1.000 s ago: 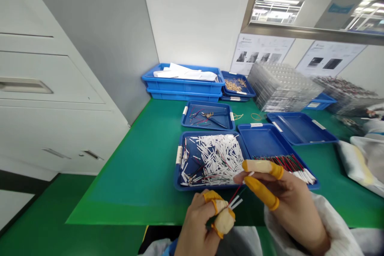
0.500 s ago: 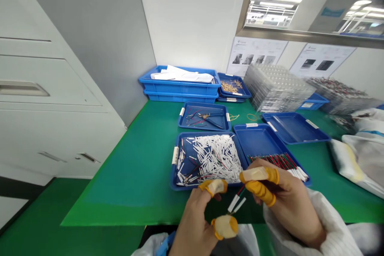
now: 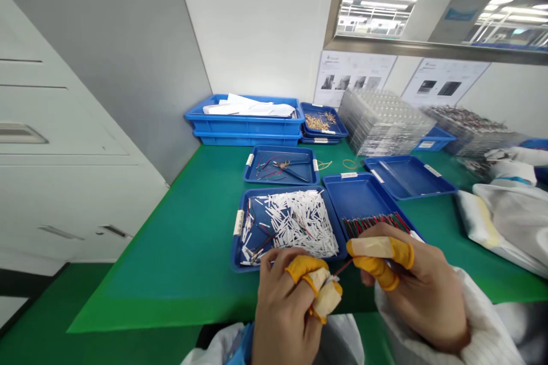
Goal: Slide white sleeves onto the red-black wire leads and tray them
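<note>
Through the head camera, my left hand is pinched shut, its yellow finger cots closed on a thin red wire. The wire runs across to my right hand, curled just beside it; I can't tell whether that hand has hold. Just ahead of the hands lie a blue tray of white-sleeved wires and a blue tray of red-and-green wires.

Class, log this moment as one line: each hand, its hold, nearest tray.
left hand: pinches red wire | right hand: touches same wire | nearest: blue tray of white-sleeved wires
</note>
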`<state>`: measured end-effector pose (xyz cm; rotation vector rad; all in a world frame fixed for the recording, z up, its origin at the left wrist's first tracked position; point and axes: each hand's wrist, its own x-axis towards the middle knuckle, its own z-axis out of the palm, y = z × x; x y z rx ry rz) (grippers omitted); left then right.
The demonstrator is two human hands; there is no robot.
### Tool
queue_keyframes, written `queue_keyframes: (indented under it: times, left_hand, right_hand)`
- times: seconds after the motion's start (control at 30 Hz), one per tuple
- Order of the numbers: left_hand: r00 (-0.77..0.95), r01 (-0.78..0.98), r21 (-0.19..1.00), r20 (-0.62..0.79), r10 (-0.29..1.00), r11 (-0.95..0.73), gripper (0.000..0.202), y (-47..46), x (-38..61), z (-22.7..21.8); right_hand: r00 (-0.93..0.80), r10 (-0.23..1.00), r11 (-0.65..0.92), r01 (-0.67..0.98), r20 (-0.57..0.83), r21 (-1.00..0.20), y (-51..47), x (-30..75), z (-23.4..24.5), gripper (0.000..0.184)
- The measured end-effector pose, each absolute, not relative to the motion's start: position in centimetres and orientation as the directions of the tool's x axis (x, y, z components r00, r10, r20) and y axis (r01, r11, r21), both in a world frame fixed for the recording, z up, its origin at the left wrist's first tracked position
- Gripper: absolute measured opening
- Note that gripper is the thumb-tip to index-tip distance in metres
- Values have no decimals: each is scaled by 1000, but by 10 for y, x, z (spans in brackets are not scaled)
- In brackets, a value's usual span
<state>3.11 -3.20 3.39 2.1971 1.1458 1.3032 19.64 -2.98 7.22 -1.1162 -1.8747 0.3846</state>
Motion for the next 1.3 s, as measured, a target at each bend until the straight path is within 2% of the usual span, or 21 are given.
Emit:
queue_keyframes:
  times: [0.1, 0.23, 0.3, 0.37, 0.43, 0.47, 0.57, 0.7, 0.83, 1.03, 1.13, 1.3]
  left_hand:
    - [264, 509, 583, 594, 760, -633, 22, -33, 27, 32]
    - [304, 544, 535, 593, 746, -647, 26, -35, 26, 33]
    - [300, 555, 520, 602, 740, -649, 30, -36, 27, 34]
    - [301, 568, 512, 599, 742, -644, 31, -37, 27, 34]
    - [306, 573, 504, 599, 740, -646, 31, -37, 27, 34]
    - [313, 577, 498, 597, 738, -648, 32, -37, 26, 33]
    - [332, 596, 462, 603, 726, -656, 34, -36, 25, 30]
    - [346, 610, 425, 616, 707, -669, 30, -34, 25, 29]
    - [373, 606, 403, 617, 693, -686, 30, -31, 25, 29]
    - [417, 599, 400, 584, 697, -694, 25, -27, 27, 27]
    - [436, 568, 413, 582, 686, -712, 25, -27, 28, 23]
    - [352, 481, 498, 644, 679, -722, 22, -25, 37, 12]
  right_hand:
    - [-179, 836, 525, 533, 518, -664, -28, 202, 76, 25]
    - [-152, 860, 496, 474, 487, -727, -27, 202, 78, 25]
    - [-115, 897, 440, 334, 428, -834, -27, 200, 72, 21]
    - [-109, 951, 299, 93, 289, -950, -27, 198, 62, 20]
    - [-167, 972, 146, -104, 162, -984, -28, 195, 51, 31]
    - [-189, 973, 106, -153, 134, -983, -29, 193, 46, 38]
    - [-144, 981, 109, -142, 130, -984, -33, 187, 38, 45]
    - [-83, 986, 144, -37, 147, -989, -35, 181, 40, 34]
    - [-73, 977, 197, -74, 203, -978, -33, 180, 41, 21]
    - [-64, 980, 191, 32, 188, -981, -34, 181, 39, 21]
    - [-75, 990, 112, -55, 116, -992, -29, 182, 36, 16]
    - [-114, 993, -19, -403, 29, -915, -24, 187, 25, 20]
